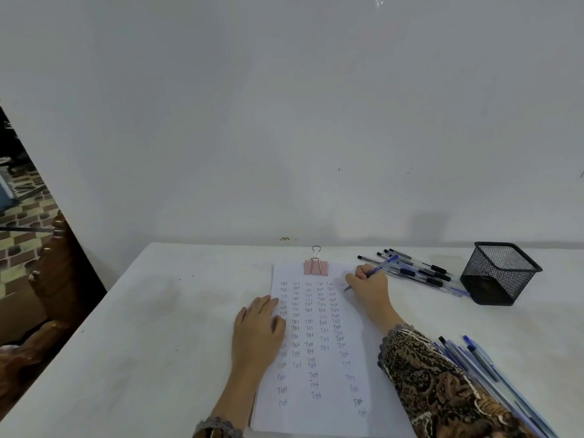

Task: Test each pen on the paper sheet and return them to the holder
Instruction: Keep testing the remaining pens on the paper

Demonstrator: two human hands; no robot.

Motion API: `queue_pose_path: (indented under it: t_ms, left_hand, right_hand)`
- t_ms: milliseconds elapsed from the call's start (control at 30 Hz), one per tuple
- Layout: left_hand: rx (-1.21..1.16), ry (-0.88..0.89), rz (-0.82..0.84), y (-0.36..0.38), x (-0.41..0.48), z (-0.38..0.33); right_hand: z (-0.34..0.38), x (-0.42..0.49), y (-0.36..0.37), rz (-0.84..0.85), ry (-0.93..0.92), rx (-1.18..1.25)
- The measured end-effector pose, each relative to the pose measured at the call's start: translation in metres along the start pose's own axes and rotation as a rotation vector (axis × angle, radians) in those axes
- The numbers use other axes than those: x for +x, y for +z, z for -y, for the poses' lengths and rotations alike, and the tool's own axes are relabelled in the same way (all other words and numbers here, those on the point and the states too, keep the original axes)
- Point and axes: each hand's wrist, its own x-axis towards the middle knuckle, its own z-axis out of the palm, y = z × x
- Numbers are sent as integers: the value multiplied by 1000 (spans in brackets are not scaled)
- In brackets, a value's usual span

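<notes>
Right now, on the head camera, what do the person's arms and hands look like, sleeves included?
The left hand and right hand are bare, with no gloves. The right sleeve is a swirling brown, black and cream print and ends at the wrist in grey scalloped lace. Only the left cuff shows at the bottom edge, with the same grey trim.

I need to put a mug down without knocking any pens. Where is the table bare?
The widest bare patch of table is left of the paper sheet and left hand. A smaller one lies between the right sleeve and the holder. Crowded: loose pens beside the holder at the far right, and another pen pile along the near right edge.
</notes>
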Motion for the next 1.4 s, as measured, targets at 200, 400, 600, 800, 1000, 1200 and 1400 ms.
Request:
queue_pose_path:
  t_ms: [200, 400, 600, 800, 1000, 1200, 1400]
  left_hand:
    - [-3, -3, 17, 0, -1, 2]
    - [-12, -8, 13, 0, 0, 1]
    - [-23, -15, 8, 0, 0, 1]
    - [-17, 4, 1, 0, 0, 1]
    - [-14, -1, 10, -2, -3, 0]
    - [-2, -3, 37, -3, -3, -1]
    - [-14, -4, 39, -4, -2, 0]
  right_hand:
    - [0, 0, 1, -20, -4, -2]
    - [0, 1, 0, -23, 48, 130]
    - [12, -6, -16, 8, 363, 740]
    - [9, -45, -2, -104, 404, 1189]
    - [2, -61, 5, -211, 400, 1355]
    - [5, -66, 11, -261, 444, 1391]
    - [24, -70, -2, -210, 433, 1270]
